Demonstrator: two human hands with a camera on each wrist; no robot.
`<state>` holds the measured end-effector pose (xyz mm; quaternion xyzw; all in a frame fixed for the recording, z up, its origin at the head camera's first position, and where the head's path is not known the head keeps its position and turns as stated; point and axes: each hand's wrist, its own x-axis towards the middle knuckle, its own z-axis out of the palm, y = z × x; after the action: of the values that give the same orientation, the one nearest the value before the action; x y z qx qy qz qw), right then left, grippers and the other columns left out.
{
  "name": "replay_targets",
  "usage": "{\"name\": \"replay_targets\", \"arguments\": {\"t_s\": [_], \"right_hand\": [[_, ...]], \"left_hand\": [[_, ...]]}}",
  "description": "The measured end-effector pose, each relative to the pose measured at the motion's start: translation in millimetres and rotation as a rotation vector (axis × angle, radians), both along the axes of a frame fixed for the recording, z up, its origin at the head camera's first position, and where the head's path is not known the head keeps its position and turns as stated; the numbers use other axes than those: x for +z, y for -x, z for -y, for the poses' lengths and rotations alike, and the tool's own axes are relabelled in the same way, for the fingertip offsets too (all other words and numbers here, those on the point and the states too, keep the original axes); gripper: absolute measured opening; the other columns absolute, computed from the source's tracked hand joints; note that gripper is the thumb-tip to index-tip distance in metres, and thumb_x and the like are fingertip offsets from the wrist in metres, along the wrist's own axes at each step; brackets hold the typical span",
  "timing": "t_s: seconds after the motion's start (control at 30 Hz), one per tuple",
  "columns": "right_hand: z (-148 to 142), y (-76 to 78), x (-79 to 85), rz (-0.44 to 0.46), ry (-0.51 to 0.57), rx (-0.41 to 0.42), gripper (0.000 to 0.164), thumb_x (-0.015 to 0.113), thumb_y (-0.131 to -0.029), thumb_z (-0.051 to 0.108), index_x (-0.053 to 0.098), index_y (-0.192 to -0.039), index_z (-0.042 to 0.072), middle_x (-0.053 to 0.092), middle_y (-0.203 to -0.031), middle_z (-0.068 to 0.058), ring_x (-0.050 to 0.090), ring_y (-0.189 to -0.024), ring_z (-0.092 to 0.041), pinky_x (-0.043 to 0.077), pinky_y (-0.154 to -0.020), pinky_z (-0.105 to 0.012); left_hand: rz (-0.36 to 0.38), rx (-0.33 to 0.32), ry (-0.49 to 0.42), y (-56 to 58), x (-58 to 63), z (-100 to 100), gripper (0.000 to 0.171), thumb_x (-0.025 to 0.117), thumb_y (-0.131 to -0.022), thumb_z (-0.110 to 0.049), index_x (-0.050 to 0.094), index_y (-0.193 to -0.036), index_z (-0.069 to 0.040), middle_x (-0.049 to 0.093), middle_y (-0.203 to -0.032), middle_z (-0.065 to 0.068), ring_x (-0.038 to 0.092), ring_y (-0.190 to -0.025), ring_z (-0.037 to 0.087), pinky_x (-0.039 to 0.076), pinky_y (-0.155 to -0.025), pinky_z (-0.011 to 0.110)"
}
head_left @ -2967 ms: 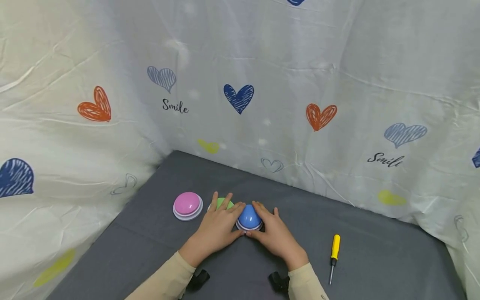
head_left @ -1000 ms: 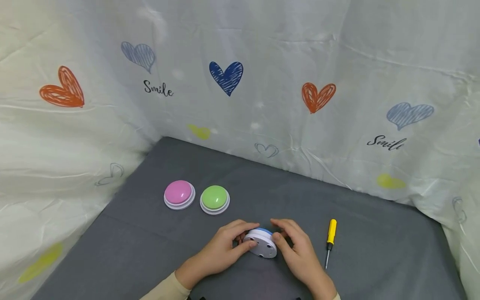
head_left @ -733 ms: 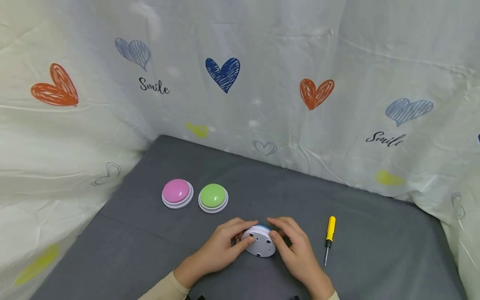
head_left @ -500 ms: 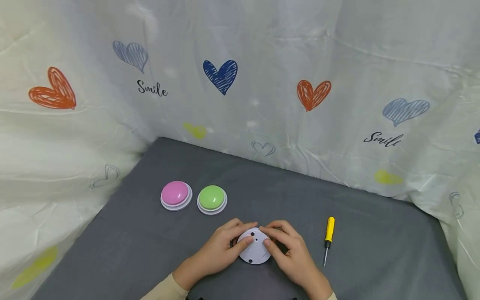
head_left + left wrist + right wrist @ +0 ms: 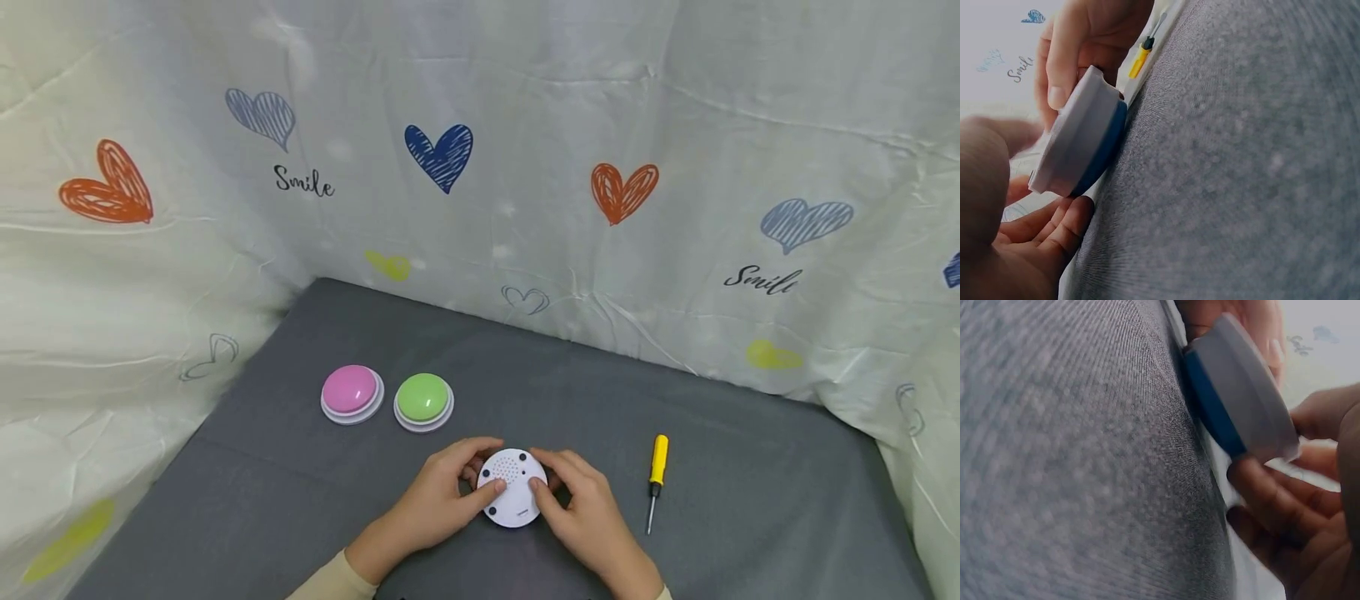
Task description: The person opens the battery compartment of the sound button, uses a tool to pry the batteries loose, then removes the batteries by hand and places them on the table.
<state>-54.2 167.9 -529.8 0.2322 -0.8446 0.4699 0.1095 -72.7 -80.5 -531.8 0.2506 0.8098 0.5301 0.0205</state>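
Note:
A blue buzzer button (image 5: 513, 500) is upside down between both hands, its white underside up with speaker holes and several dark dots. My left hand (image 5: 447, 483) holds it from the left, thumb on the underside and fingers curled at the rim. From the right, my right hand (image 5: 581, 504) grips the opposite side, its thumb likewise on the white face. In the left wrist view the blue dome (image 5: 1100, 153) faces down, close over the cloth. The right wrist view shows the white casing (image 5: 1247, 387) tilted, with fingertips at its lower edge.
A pink buzzer button (image 5: 350, 390) and a green buzzer button (image 5: 422, 397) stand dome up, behind and left of the hands. To the right lies a yellow-handled screwdriver (image 5: 658, 462). Grey cloth (image 5: 300, 500) covers the table; a heart-printed curtain (image 5: 525, 167) rises behind.
The blue button has come from beside the green one toward the person and been flipped over. Its underside has since tilted flat upward and turned in the hands.

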Motion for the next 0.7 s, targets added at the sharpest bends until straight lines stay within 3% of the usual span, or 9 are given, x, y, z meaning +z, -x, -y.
{"name": "replay_targets", "arguments": {"t_s": [0.2,0.33,0.43,0.57,0.7], "right_hand": [[1,-2.6,1.7,0.05,-0.147,-0.106,0.03,0.085,-0.095,0.01,0.079,-0.124,0.011,0.068,-0.096,0.017,0.059,-0.077,-0.001,0.052,-0.067,-0.026],[1,-3.1,2.8,0.016,-0.216,-0.119,0.032,0.086,-0.094,0.013,0.079,-0.125,0.011,0.069,-0.1,0.016,0.061,-0.081,-0.005,0.051,-0.072,-0.029],[-1,-2.4,5.1,-0.043,-0.268,-0.108,0.034,0.086,-0.095,0.014,0.078,-0.128,0.009,0.071,-0.114,0.007,0.067,-0.098,-0.011,0.059,-0.082,-0.034],[-4,-1.7,10.2,-0.147,-0.344,-0.069,0.037,0.086,-0.095,0.016,0.078,-0.131,0.01,0.069,-0.136,-0.007,0.066,-0.125,-0.023,0.06,-0.097,-0.046],[-5,-2.9,14.6,-0.249,-0.384,0.029,0.032,0.085,-0.095,0.015,0.079,-0.127,0.012,0.066,-0.144,-0.011,0.063,-0.133,-0.029,0.058,-0.102,-0.051]], "left_hand": [[0.01,-0.047,0.073,-3.7,1.8,2,0.079,0.099,-0.083,-0.038,0.062,-0.148,-0.013,0.066,-0.129,-0.007,0.06,-0.1,0.009,0.055,-0.088,0.03],[0.016,-0.075,0.131,-5.0,1.7,2,0.097,0.102,-0.076,-0.044,0.055,-0.155,-0.013,0.061,-0.143,-0.005,0.056,-0.121,0.011,0.051,-0.104,0.035],[0.016,-0.081,0.151,-4.4,1.5,2,0.099,0.102,-0.077,-0.041,0.053,-0.158,-0.012,0.059,-0.149,-0.004,0.053,-0.127,0.012,0.05,-0.106,0.036],[0.005,-0.095,0.144,-3.4,0.4,2,0.096,0.1,-0.081,-0.039,0.053,-0.16,-0.011,0.058,-0.151,-0.005,0.054,-0.119,0.011,0.051,-0.099,0.033],[-0.011,-0.108,0.137,-5.2,-3.5,3,0.094,0.097,-0.084,-0.043,0.053,-0.161,-0.012,0.058,-0.154,-0.007,0.055,-0.125,0.01,0.052,-0.101,0.034]]}}
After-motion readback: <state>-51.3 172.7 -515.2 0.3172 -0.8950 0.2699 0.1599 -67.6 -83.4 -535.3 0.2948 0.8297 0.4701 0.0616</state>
